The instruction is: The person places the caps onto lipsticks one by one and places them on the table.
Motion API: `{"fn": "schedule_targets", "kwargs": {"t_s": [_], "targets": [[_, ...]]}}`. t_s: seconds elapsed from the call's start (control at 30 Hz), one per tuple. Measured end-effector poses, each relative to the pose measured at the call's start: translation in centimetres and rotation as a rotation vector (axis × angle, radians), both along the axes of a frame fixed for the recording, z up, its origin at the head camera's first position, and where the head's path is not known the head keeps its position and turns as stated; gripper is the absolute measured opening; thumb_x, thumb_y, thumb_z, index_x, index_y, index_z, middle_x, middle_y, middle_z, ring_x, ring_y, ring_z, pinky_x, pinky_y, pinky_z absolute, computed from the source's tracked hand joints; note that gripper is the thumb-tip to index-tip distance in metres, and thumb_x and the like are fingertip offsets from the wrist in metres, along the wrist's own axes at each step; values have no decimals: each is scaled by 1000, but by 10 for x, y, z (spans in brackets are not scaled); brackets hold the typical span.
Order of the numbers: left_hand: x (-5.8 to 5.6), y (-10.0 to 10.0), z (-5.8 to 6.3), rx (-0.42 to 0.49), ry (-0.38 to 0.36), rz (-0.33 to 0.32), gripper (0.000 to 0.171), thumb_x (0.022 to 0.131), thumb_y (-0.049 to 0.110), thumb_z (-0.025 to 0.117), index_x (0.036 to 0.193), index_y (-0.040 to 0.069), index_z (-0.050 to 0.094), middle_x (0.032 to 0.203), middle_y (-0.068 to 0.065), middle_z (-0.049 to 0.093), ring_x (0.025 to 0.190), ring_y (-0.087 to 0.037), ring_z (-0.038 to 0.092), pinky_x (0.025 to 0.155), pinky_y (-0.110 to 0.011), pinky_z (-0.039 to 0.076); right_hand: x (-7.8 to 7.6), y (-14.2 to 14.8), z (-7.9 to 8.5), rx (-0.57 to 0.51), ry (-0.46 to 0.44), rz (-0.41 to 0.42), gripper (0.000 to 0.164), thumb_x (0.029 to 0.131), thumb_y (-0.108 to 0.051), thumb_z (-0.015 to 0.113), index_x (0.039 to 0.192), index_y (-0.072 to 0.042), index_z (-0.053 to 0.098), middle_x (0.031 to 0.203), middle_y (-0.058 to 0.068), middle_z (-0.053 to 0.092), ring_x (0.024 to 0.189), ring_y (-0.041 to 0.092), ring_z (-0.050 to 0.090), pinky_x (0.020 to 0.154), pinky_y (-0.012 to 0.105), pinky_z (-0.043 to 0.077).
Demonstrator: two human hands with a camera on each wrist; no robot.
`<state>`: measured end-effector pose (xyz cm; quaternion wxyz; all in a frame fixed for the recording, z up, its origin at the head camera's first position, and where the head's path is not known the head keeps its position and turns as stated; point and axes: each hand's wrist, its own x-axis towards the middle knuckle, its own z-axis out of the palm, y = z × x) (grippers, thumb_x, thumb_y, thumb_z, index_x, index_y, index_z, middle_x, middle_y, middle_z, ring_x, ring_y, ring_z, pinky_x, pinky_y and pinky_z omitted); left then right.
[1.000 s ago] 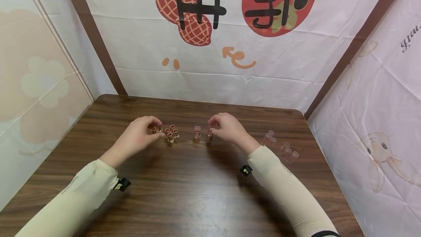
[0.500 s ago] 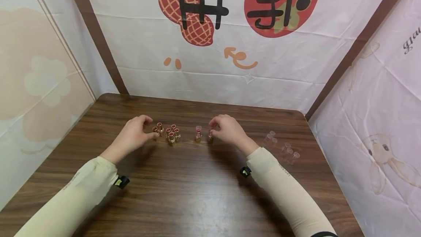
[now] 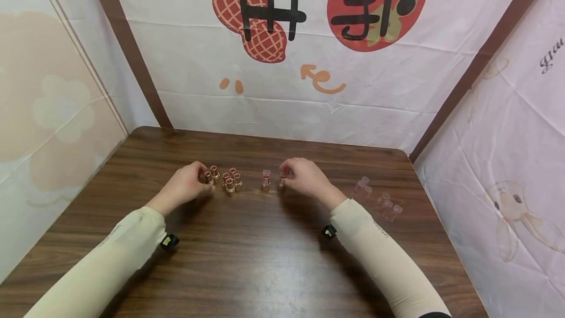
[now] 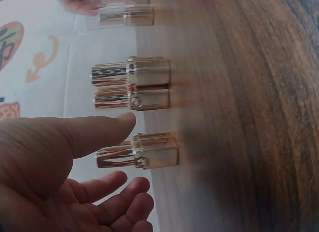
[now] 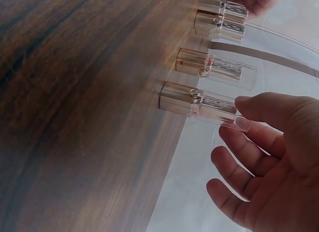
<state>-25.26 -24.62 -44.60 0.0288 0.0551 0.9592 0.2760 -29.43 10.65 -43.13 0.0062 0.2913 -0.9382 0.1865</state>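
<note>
My left hand (image 3: 183,184) is beside two uncapped gold lipsticks (image 3: 209,178) at the left of the table. In the left wrist view the thumb and fingers lie on either side of one upright lipstick (image 4: 157,151), with gaps showing around it. To their right stands a cluster of several uncapped lipsticks (image 3: 230,186) with red tips. My right hand (image 3: 306,176) pinches the clear top of a gold lipstick (image 5: 178,98) between thumb and forefinger; its base stands on the table. A second lipstick under a clear cap (image 3: 266,183) stands just left of that one.
Several loose clear caps (image 3: 387,206) stand in two groups at the right of the brown wooden table (image 3: 265,249), beyond the right forearm. A printed white cloth (image 3: 282,112) hangs behind the table's back edge, with more cloth at both sides.
My left hand first drew back left from the two left lipsticks, then came right again and its thumb and fingers are now around one. The right hand keeps nearly the same place and hold.
</note>
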Motion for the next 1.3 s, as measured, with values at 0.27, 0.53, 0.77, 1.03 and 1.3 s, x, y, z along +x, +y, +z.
{"fn": "schedule_targets", "kwargs": {"t_s": [0.27, 0.53, 0.77, 1.03, 1.3], "targets": [[-5, 3, -8, -32, -29, 23, 56, 86, 31, 81, 123, -3, 55, 108, -18, 62, 96, -32, 59, 84, -48, 48, 5, 8, 6, 31, 25, -29, 45, 93, -28, 76, 134, -14, 64, 123, -1, 67, 117, 18, 62, 102, 39, 50], [-8, 5, -14, -31, -31, 35, 54, 83, 29, 85, 116, -3, 57, 100, -16, 62, 90, -30, 58, 80, -47, 48, 15, 28, 29, 25, 129, -19, 48, 92, -26, 78, 135, -11, 64, 120, 7, 68, 113, 24, 62, 98, 44, 50], [-12, 4, -17, -32, -26, 31, 47, 84, 27, 84, 111, -2, 59, 97, -15, 63, 87, -29, 58, 77, -46, 48, 30, 47, 47, 10, 197, -31, 46, 93, -29, 77, 134, -11, 65, 123, 4, 68, 116, 23, 60, 103, 44, 47], [-13, 4, -18, -29, -5, 28, 40, 85, 24, 83, 106, -1, 59, 92, -12, 60, 83, -27, 54, 75, -42, 45, 46, 71, 56, -51, 237, -55, 41, 94, -27, 76, 131, -13, 66, 126, 2, 67, 121, 25, 58, 106, 47, 44], [-7, -2, -18, -40, 38, 38, 36, 85, 23, 81, 104, 0, 60, 93, -13, 63, 83, -28, 57, 76, -44, 47, 58, 100, 58, -74, 247, -101, 36, 92, -23, 77, 125, -10, 69, 123, 4, 67, 118, 27, 59, 104, 48, 45]]}}
